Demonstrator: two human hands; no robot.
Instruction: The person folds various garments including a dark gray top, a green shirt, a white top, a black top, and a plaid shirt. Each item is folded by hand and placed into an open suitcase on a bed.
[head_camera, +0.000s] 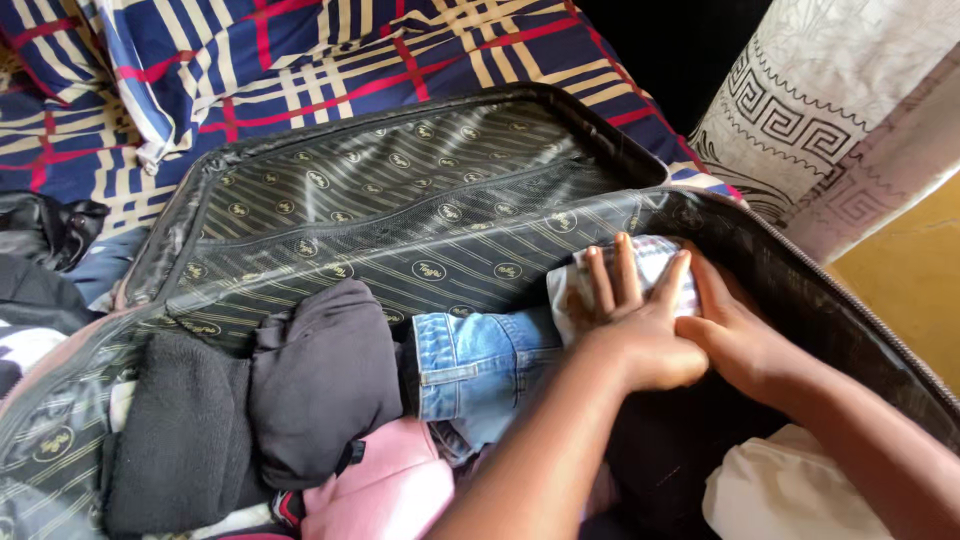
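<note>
Pressing our left hand (640, 335), fingers spread flat, and right hand (735, 330) on the white folded cloth (660, 262), we might rumple it against the black suitcase's wall (800, 290).

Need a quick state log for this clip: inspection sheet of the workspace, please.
Surface: open black suitcase with dark striped lining, lying on a blue, red and cream checked bedcover.
Job's things: pale folded cloth in the suitcase's far right corner, under both hands.
Clutter: blue denim garment, dark grey folded garment, black knit garment, pink garment, white fabric.
Grippers: left hand flat on the pale cloth, fingers spread; right hand beside it, touching it.
Cables: nothing seen.
Surroundings: white patterned curtain at right, yellow floor below it.
</note>
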